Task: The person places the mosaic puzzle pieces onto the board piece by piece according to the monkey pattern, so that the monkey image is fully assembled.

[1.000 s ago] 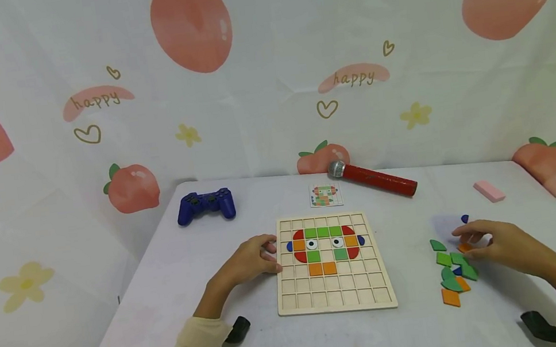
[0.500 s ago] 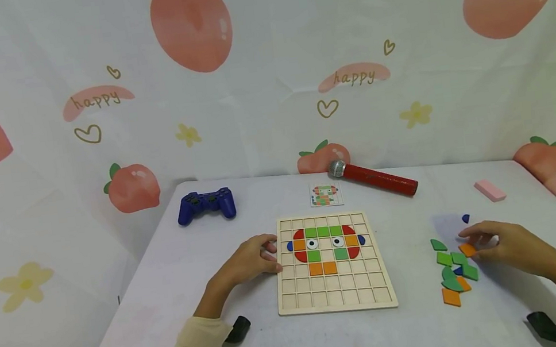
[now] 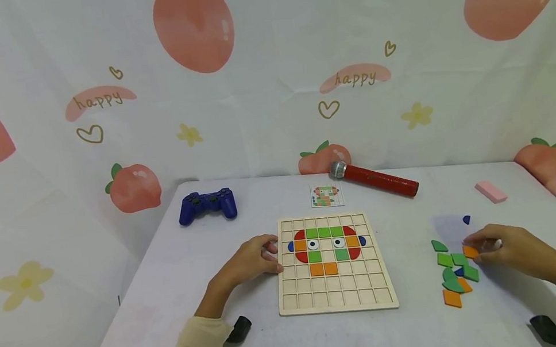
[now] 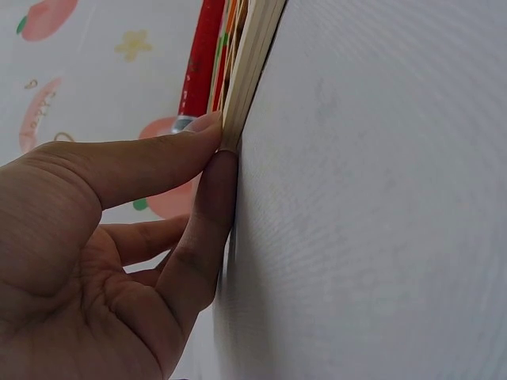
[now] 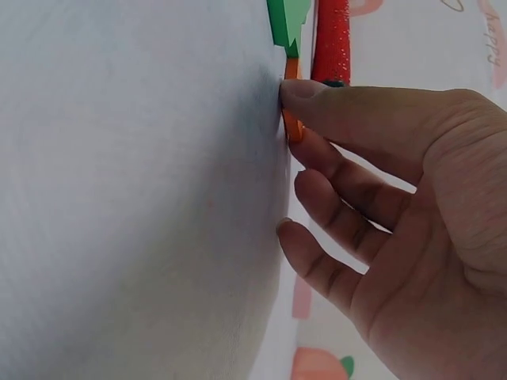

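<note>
Head: right hand [image 3: 508, 249] pinches an orange tile [image 3: 470, 251] beside the pile [image 3: 470, 273]; sloppy drag could scatter that. Left wrist: left hand [image 4: 91, 261] clamps the board's [image 4: 252, 59] edge, so tugging might jolt it. Right wrist: shallow grip, might slip.

Loose tiles [image 3: 452, 286] right of board [image 3: 342, 296]

Head camera looked forward and down from the near side, farthest off, spanning tabletop [image 3: 299, 344] and backdrop [image 3: 251, 38]. Left wrist camera sat close by the left hand [image 4: 103, 269], rolled sideways and skimming along the tabletop, board [image 4: 249, 63] edge-on; right wrist camera sat as close by the right hand [image 5: 432, 218], likewise rolled, orange tile [image 5: 293, 129] edge-on. Both shared backdrop and red microphone [image 3: 378, 180] with the head view.
</note>
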`<state>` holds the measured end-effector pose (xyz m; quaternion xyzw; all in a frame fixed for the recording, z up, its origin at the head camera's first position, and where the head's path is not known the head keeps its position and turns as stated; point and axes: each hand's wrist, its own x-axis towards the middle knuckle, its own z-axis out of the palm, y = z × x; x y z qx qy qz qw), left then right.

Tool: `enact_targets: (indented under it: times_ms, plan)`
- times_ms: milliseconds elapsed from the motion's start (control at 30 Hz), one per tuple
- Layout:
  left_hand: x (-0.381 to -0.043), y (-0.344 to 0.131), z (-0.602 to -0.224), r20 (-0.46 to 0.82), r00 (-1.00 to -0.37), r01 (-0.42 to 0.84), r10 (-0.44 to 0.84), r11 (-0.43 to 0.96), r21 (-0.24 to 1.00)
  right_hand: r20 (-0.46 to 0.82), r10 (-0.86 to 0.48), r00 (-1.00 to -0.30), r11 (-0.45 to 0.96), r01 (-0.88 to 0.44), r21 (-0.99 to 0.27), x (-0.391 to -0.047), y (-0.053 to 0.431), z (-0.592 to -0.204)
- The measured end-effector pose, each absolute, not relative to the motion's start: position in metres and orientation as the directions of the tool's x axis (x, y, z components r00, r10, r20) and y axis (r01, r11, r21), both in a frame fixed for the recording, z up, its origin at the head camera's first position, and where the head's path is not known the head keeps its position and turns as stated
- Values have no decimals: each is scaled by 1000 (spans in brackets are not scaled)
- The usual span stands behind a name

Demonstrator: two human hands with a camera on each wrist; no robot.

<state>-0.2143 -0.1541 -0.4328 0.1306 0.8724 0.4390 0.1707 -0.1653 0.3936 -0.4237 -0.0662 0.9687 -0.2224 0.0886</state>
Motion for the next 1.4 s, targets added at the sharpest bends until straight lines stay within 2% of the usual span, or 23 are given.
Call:
enact_targets:
  times_ms: [133, 467, 867, 1400]
  plan:
    - [-214, -154, -433, -185, -908, 76, 377, 582, 810, -170, -155, -973, 889, -63, -453, -165, 393, -423]
    - [-212, -154, -434, -188, -911, 69, 367, 585, 808, -76, -212, -974, 863, -150, -482, -161, 376, -422]
    - [-213, -155, -435, -188, -911, 68, 368, 582, 810, -62, -322, -945, 813, -242, -530, -173, 316, -417]
    - [-213, -152, -433, -193, -916, 59, 351, 593, 803, -68, -513, -856, 719, -385, -579, -187, 235, -416]
